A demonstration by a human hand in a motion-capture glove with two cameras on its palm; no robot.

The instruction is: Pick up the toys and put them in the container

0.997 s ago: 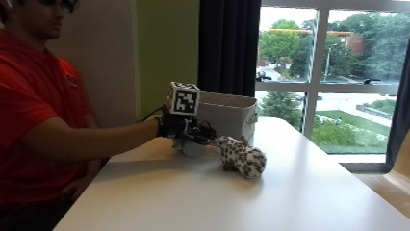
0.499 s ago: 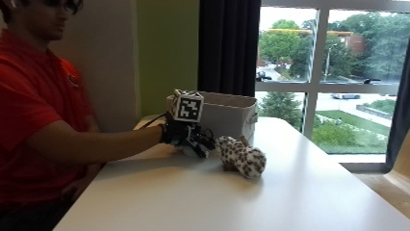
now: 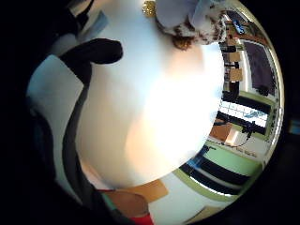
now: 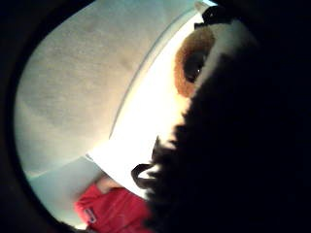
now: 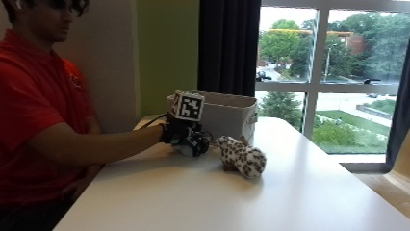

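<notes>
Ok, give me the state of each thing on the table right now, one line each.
Black-gloved right hand: low on the white table, gripping a dark plush toy.
Spotted white-and-brown plush toy: lying on the table, untouched.
Pale grey fabric container: upright, open-topped.

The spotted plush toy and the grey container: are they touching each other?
Apart. In the outside view the spotted plush toy lies on the table in front of the grey container, with a strip of bare tabletop visible between them.

The dark toy (image 5: 192, 143) at centre left of the outside view is mostly covered by the right hand (image 5: 178, 134); its shape cannot be told. The spotted toy (image 3: 190, 21) is cut off at the little-finger palm view's edge.
</notes>
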